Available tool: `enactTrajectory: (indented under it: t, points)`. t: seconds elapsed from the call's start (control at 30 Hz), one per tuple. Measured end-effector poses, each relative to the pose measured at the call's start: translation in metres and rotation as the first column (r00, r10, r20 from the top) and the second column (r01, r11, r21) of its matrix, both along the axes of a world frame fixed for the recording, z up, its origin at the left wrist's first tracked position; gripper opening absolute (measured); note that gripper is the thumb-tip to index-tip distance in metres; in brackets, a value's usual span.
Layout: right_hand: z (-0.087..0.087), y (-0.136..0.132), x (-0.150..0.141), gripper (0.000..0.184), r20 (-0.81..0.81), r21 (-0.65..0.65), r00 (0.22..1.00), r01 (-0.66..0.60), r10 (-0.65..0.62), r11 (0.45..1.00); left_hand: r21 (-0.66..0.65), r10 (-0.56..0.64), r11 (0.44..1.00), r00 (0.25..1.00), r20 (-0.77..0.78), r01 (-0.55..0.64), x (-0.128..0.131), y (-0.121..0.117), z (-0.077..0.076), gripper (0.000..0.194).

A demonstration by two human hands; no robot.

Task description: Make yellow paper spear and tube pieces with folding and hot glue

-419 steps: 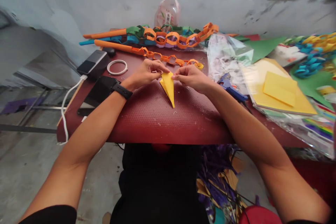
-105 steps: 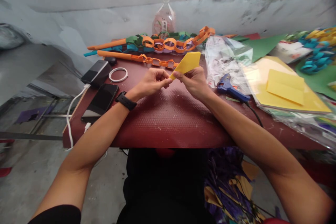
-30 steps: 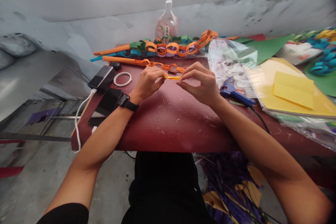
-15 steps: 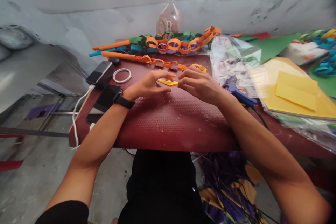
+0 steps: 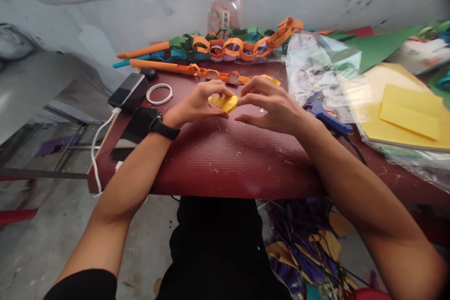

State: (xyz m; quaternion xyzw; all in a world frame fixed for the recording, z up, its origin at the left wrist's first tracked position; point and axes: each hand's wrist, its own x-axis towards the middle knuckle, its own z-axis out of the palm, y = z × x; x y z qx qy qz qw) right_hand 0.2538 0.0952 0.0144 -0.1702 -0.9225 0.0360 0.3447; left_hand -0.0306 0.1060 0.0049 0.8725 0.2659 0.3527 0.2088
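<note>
A small piece of folded yellow paper (image 5: 225, 102) is held between the thumb and fingers of my left hand (image 5: 197, 104), just above the table. My right hand (image 5: 272, 104) is at the paper's right end, thumb and fingers spread apart. Its fingertips are close to the paper; whether they touch it I cannot tell. Behind both hands lies an orange paper chain (image 5: 218, 75) with a yellow end link.
At the back, a plastic bottle (image 5: 225, 9) stands behind a larger multicoloured paper chain (image 5: 234, 48). A blue glue gun (image 5: 326, 115) and yellow sheets (image 5: 411, 112) are on the right. A phone (image 5: 135, 129), black box (image 5: 129, 91) and white ring (image 5: 159, 94) lie left.
Earlier the yellow paper was a long pointed shape, then a broader flat one held up in my right hand. Now it is more compact in my left hand, and my right fingers have spread.
</note>
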Motion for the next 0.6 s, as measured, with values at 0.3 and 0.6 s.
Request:
enactTrajectory:
  t: [0.3, 0.6]
  points:
    - [-0.006, -0.002, -0.013, 0.036, -0.201, -0.205, 0.965, 0.128, -0.169, 0.97, 0.188, 0.178, 0.966, 0.984, 0.014, -0.177, 0.006, -0.002, 0.001, 0.052]
    - [-0.023, 0.006, -0.027, 0.04, -0.397, -0.471, 0.859, 0.111, -0.322, 0.875, 0.232, 0.304, 0.929, 0.952, -0.028, -0.29, 0.026, -0.011, -0.008, 0.039]
